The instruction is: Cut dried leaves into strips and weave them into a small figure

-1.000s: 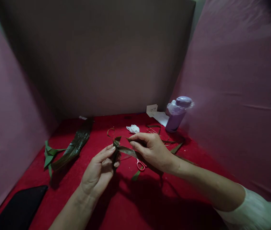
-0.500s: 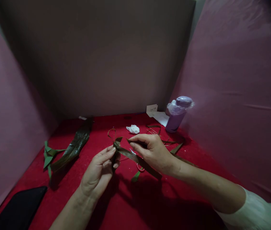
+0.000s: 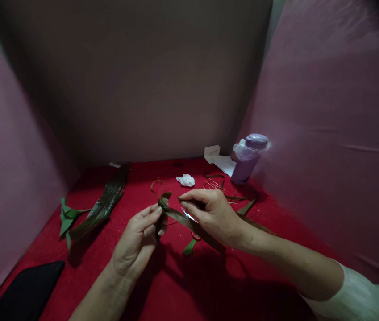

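Observation:
My left hand (image 3: 140, 234) is closed on a folded, knotted piece of dark green leaf strip (image 3: 189, 223), thumb pressed near the knot. One long flat end of that strip slants down to the right, in front of my right wrist. A thin brown loop (image 3: 156, 186) stands up behind the knot. My right hand (image 3: 214, 216) is closed in a pinch on a leaf tip, just right of the knot; how this tip joins the rest is hard to see. Below it lie scissors (image 3: 196, 236) with a red handle, partly hidden, beside a green leaf scrap (image 3: 188, 248).
At left lie a bundle of dark leaves (image 3: 104, 203), a folded green leaf piece (image 3: 68, 216) and a black flat object (image 3: 25, 290). Crumpled white tissue (image 3: 185, 180), thin sticks (image 3: 214, 183), white papers (image 3: 224, 164) and a purple bottle (image 3: 244, 165) stand farther back on the red cloth.
Both hands keep nearly the same place and grip. My right hand has shifted very slightly, and the short leaf end by the knot looks a little more curved.

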Motion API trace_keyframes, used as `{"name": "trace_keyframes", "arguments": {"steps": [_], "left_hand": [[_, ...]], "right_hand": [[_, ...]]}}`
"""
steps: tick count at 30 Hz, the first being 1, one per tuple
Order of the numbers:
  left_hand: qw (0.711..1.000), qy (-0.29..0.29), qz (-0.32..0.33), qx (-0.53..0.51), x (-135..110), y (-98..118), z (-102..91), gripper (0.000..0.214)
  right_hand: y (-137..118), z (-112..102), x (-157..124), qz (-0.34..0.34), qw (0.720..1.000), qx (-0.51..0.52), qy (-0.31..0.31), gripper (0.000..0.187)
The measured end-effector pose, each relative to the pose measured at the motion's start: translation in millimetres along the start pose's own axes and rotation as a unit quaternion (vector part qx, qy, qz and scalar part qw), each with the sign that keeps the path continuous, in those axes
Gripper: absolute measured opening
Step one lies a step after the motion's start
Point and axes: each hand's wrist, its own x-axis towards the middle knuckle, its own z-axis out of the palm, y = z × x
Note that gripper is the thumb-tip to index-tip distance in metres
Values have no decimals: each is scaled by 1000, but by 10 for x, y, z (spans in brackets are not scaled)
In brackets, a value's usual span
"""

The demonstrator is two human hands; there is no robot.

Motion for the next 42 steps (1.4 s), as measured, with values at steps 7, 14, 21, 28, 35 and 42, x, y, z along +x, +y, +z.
{"name": "trace_keyframes", "arguments": {"steps": [7,14,21,28,35,42], "left_hand": [[1000,1,0,8,4,-3,-10,9],[1000,-3,10,23,-5,-14,-21,13],[999,-24,11,30,31,-34,-21,20],[1000,-11,1,24,51,-35,-39,26],[1000,5,13,21,38,-26,-41,31],[1000,14,11,4,25,-13,-21,32]], "right_hand": [[-1,14,-25,7,1000,-5,2,18],[88,37,-38,35,999,30,25,19],[255,72,-39,70,994,59,59,18],[369,90,-46,82,992,69,60,19],[445,93,-54,89,993,57,60,17],[476,86,-61,100,992,54,52,17]]}}
